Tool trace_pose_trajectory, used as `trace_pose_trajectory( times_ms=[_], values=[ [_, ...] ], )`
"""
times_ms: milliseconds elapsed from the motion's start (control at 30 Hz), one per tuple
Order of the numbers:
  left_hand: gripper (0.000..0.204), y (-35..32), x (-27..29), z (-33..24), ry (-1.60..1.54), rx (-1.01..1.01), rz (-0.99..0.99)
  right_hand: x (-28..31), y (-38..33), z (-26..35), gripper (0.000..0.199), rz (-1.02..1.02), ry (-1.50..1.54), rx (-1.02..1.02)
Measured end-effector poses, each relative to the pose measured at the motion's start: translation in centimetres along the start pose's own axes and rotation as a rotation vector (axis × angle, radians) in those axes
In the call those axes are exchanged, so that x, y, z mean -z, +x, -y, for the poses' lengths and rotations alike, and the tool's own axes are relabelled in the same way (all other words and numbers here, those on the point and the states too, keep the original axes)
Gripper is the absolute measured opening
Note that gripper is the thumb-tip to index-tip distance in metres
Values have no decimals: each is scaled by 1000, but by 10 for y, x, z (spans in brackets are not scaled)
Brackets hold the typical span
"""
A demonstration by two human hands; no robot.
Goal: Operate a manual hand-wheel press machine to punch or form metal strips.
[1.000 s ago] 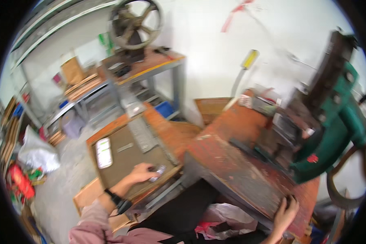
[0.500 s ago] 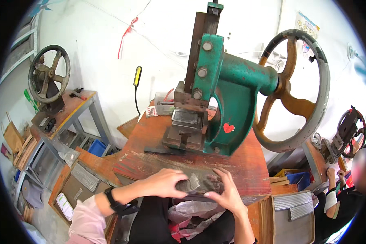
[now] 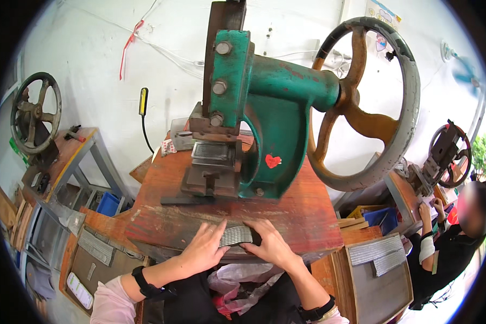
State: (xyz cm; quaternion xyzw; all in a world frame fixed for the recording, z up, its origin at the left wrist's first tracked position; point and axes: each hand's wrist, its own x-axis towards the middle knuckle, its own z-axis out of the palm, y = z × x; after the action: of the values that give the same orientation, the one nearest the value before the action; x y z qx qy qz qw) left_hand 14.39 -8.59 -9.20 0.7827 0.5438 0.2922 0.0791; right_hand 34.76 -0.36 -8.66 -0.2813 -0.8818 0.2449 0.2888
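A small block of grey, finely ribbed strips (image 3: 236, 236) is held level over the front edge of the reddish wooden bench (image 3: 308, 216). My left hand (image 3: 202, 247) closes on its left end, thumb below and fingers above. My right hand (image 3: 271, 244) grips the other end the same way. Beyond my hands stands a green hand press (image 3: 281, 129) with a big spoked wheel (image 3: 372, 121). Its steel die block (image 3: 213, 154) sits under the ram, with a gap between them. A flat dark bar (image 3: 186, 200) lies in front of the press base.
At the right, a tray (image 3: 372, 294) holds similar ribbed strips (image 3: 379, 255); another tray (image 3: 108, 267) with strips and a phone (image 3: 80, 290) is at the left. Clear plastic (image 3: 240, 278) lies in my lap. A co-worker (image 3: 453, 254) sits at another press (image 3: 445, 154) on the right.
My right hand, apart from the ribbed block before, has come in and gripped its right end. The block now shows level between both hands. The view has shifted rightward.
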Motion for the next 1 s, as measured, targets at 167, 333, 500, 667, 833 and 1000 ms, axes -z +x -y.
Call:
trace_pose_trajectory(
  times_ms=[167, 333, 500, 667, 833, 1000],
  values=[
    [67, 4, 15, 1, -86, -19, -43, 0, 6, 15, 57, -81, 18, 55],
    [92, 38, 59, 23, -283, 38, -460, 15, 74, 45, 74, -267, 87, -19],
    [106, 126, 75, 76, -640, 216, -633, 2, 163, 27, 85, -446, 163, -238],
    [106, 155, 86, 102, 55, 142, -426, -14, 195, -19, 96, -539, 107, -166],
    [88, 121, 109, 101, 173, 263, -455, -14, 188, -28, 99, -320, 422, -250],
    [48, 35, 75, 134, 38, 242, -94, -17, 142, -5, 91, -330, 402, -198]
  ],
)
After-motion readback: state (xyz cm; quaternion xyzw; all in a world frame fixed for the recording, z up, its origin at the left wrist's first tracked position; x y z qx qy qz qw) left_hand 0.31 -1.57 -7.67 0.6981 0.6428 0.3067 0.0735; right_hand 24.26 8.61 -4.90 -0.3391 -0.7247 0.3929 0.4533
